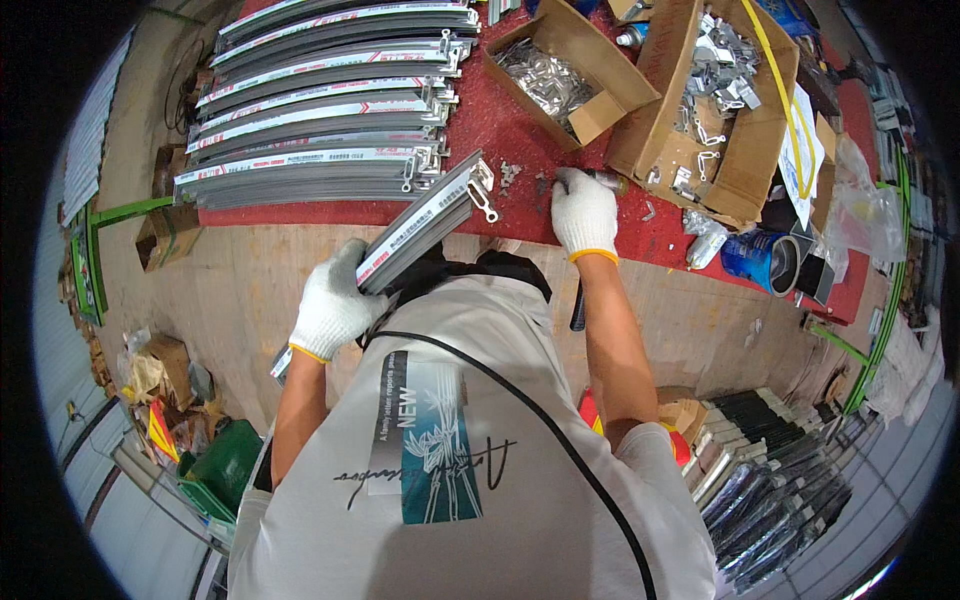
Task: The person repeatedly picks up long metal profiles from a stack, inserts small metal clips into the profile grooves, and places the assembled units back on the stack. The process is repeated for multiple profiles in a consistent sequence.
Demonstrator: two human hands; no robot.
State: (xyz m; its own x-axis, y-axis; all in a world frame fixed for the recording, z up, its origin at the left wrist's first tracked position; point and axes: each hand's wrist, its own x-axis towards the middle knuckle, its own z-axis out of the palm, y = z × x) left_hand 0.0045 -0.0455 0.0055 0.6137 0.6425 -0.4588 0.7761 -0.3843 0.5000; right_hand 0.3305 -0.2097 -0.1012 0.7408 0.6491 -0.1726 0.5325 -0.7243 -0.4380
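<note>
My left hand (337, 300), in a white knitted glove, grips a slanting grey metal profile bundle (427, 229) with a printed strip along it. The bundle's far end lies over the red table's edge, with a small metal hook-like fitting (484, 204) hanging from it. My right hand (585, 214), gloved too, is closed on what looks like a hammer; its metal head (609, 181) shows beyond the fingers and its black handle (577, 307) below the table edge. Small metal bits (509, 174) lie between the bundle and my right hand.
More grey profiles (315, 157) lie in rows at the table's left. A cardboard box (630, 88) of small metal fittings (551, 81) and a larger box (750, 169) of brackets stand at the right. A blue can (757, 259) lies near the right front edge. A black cable crosses my shirt.
</note>
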